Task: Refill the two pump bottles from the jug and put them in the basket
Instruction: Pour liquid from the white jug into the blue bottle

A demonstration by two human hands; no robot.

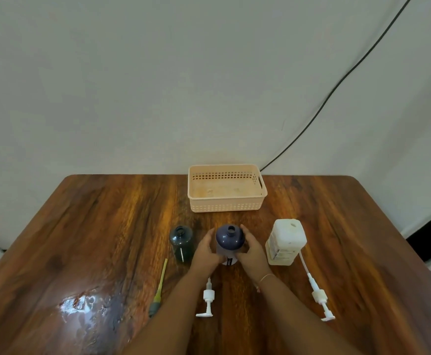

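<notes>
Hands were seen closed around the dark blue bottle point(228, 239) at the middle of the wooden surface point(106, 226): the left hand point(205, 252) was cupped against its left side, the right hand point(251, 251) against its right, fingers wrapped to the shoulder. The bottle was held upright, neck open, pump removed. It was judged light while empty and smooth-walled (likely slippery if soap were spilled), so a grip low on the body, as shown, was thought steadier than one at the narrow neck.

Two bottles were counted: the held one and a dark green bottle point(181, 243) just to its left, also uncapped. One white jug point(286, 242) stood to the right, its top open; it was judged the heaviest item, best taken by both sides. Three pump heads were counted lying on the surface: a yellow-tubed one point(159, 290), a white one point(208, 299) between the forearms, and a long white one point(317, 290) by the jug. One peach basket point(226, 206) stood behind, with nothing in it.
</notes>
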